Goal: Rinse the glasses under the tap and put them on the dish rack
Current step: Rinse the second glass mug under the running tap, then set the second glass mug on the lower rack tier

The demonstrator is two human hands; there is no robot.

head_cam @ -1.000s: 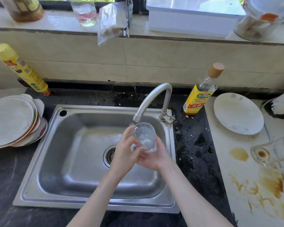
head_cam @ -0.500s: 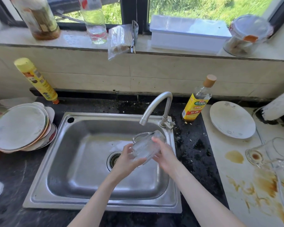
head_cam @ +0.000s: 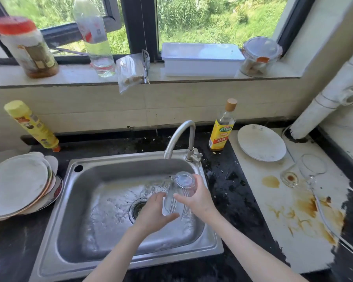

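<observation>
Glass [head_cam: 180, 192] now upended, both hands gripping

The glass [head_cam: 180, 192] is now tipping upside down, base up, below the tap [head_cam: 179, 137]. Water is spilling into the sink [head_cam: 73, 200].

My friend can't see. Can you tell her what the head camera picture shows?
Two hands, left hand and right hand, hold a clear glass upside down over a wet steel sink, below the tap. Plates are stacked at the left.
</observation>
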